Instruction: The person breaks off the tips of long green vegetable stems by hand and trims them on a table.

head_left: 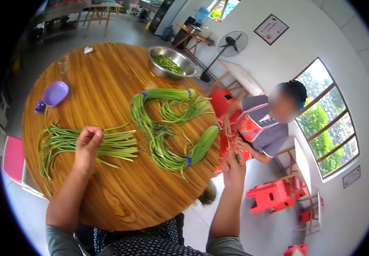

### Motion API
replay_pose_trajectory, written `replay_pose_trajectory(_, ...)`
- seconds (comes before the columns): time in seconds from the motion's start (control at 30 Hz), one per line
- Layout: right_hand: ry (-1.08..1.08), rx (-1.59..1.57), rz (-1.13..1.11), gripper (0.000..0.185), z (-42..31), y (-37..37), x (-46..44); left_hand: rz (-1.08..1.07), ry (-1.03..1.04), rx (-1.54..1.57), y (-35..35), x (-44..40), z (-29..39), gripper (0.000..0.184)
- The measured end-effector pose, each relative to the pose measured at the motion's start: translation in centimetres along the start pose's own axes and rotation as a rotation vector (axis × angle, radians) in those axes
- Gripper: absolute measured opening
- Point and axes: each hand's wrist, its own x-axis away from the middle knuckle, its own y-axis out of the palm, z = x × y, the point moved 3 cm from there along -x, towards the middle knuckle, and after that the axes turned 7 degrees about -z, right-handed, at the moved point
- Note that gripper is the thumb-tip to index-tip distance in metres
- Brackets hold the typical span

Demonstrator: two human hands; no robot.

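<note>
My left hand (88,148) is over a loose spread of garlic scapes (120,145) on the table. Its fingers are curled to a pinch; whether a stem is between them cannot be made out. My right hand (234,167) is raised past the table's right edge, fingers closed, with a hint of green at the fingertips too small to name. Between the hands lies a long, curved bundle of garlic scapes (152,138), bound with blue-purple bands (187,161). A steel bowl (184,68) at the back of the table contains cut green pieces (166,63).
A round wooden table (120,192) carries a purple dish (55,94), purple bands (39,106), a clear glass (63,65) and crumpled white tissue (88,50). Across at the right, a co-worker (263,121) has both hands near the table's edge. Red stools (274,194) stand behind.
</note>
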Motion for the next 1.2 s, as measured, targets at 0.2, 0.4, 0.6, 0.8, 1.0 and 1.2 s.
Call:
replay_pose_trajectory(0.2,0.138,0.831,0.334,0.016,1.9,-18.4,-0.1,-0.053,-0.041,-0.132,0.7,0.4,-0.1,0.002)
replay_pose_trajectory(0.4,0.396,0.606,0.346,0.017,2.4,-23.6,0.4,-0.065,-0.077,-0.206,1.1,0.8,-0.2,0.005)
replay_pose_trajectory(0.6,0.054,1.058,0.294,0.012,3.2,-24.9,0.0,-0.098,-0.080,-0.225,1.4,1.1,-0.1,0.006)
replay_pose_trajectory(0.8,0.312,0.754,0.370,0.019,2.9,-24.4,0.4,-0.141,-0.041,-0.280,1.4,1.1,-0.4,0.006)
replay_pose_trajectory(1.0,0.351,0.706,0.306,0.017,4.5,-24.3,0.4,-0.179,-0.062,-0.305,1.9,1.4,-0.4,0.006)
replay_pose_trajectory(1.2,0.259,0.630,0.487,0.017,3.8,-21.8,-0.2,-0.182,-0.067,-0.305,1.9,1.5,-0.2,0.005)
